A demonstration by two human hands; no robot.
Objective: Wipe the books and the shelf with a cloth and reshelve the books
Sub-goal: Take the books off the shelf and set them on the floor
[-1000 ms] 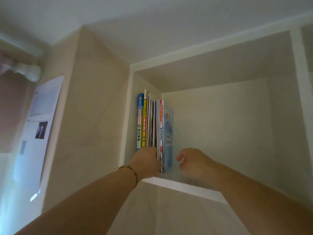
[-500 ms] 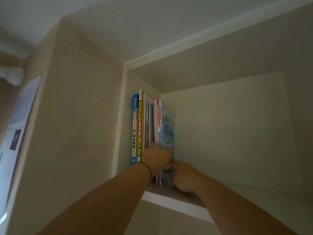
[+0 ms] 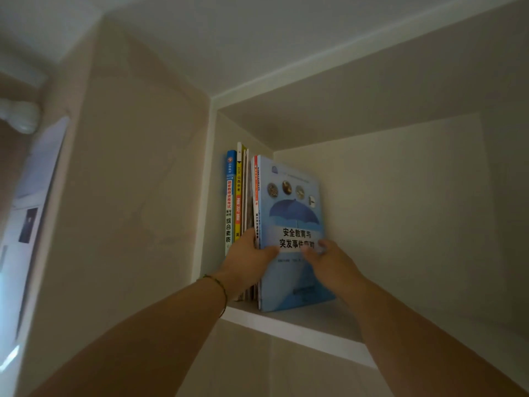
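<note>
Several books stand upright at the left end of a high shelf cubby (image 3: 300, 329). The nearest is a light blue book (image 3: 294, 213) with an umbrella on its cover, and it is angled so the cover faces me. My left hand (image 3: 246, 260) grips this book and the thin books beside it, thumb across the cover. My right hand (image 3: 333, 263) presses its slightly blurred fingers against the lower cover. A blue-spined book (image 3: 230, 202) and a yellow-spined book (image 3: 238, 196) stand against the cubby's left wall. No cloth is in view.
To the right of the books the cubby floor is bare as far as its right wall (image 3: 503, 224). A paper sheet (image 3: 31, 219) hangs on the wall at far left, below a white fixture (image 3: 21, 116). The ceiling is just above the shelf unit.
Both hands rose from the books' bottom edges onto the blue book. Its cover has swung out toward me, away from the row.
</note>
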